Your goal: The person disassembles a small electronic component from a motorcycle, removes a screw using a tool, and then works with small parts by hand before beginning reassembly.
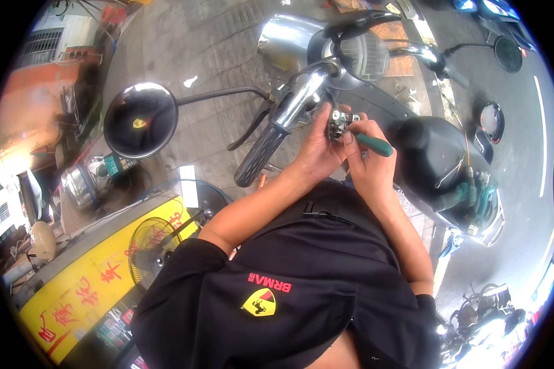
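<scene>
In front of the scooter's handlebar, my left hand (pixel 319 149) grips a small silvery metal part (pixel 337 125) between thumb and fingers. My right hand (pixel 372 169) is closed on a green-handled screwdriver (pixel 375 145), its fingers up against the same part. The screwdriver's tip is hidden behind my fingers and the part. Just beyond my left hand is the left handlebar with its black ribbed grip (pixel 261 154) and a black lever (pixel 250 128). The exact kind of the metal part is too small to make out.
A round mirror (pixel 141 120) reaches out left on a long stalk. The scooter's black seat (pixel 431 147) lies to my right, with a green power tool (pixel 474 195) by it. A black fan (pixel 151 246) stands by a yellow sign (pixel 83 295) at the lower left.
</scene>
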`<act>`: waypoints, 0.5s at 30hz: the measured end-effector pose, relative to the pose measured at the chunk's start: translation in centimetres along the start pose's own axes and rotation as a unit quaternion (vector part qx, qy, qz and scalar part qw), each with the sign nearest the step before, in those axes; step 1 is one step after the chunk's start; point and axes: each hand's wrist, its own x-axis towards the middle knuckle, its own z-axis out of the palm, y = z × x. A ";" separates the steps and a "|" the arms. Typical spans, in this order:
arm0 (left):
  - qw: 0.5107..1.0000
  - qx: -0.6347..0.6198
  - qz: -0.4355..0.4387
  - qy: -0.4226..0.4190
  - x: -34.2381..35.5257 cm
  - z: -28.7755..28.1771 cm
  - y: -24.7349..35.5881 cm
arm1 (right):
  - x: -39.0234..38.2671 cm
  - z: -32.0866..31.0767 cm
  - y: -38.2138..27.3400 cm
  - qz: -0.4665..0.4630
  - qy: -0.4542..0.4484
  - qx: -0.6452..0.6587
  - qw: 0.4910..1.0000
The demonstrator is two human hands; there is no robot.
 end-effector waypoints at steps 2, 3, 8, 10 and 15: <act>1.000 0.000 -0.001 -0.001 0.0 -0.1 0.1 | 0.0 0.0 0.3 0.002 -0.004 -0.004 1.000; 1.000 -0.002 0.000 0.001 0.0 0.0 0.0 | 0.0 0.1 0.2 -0.001 -0.003 -0.006 1.000; 1.000 -0.003 0.001 0.012 -0.2 0.7 0.0 | 0.1 0.2 0.3 -0.019 0.002 -0.019 1.000; 1.000 0.002 0.002 0.007 -0.3 0.9 0.0 | 0.1 0.2 0.3 -0.022 0.004 -0.015 1.000; 1.000 -0.011 -0.003 -0.001 0.1 -0.1 -0.1 | 0.1 0.1 -0.1 -0.006 -0.002 0.001 1.000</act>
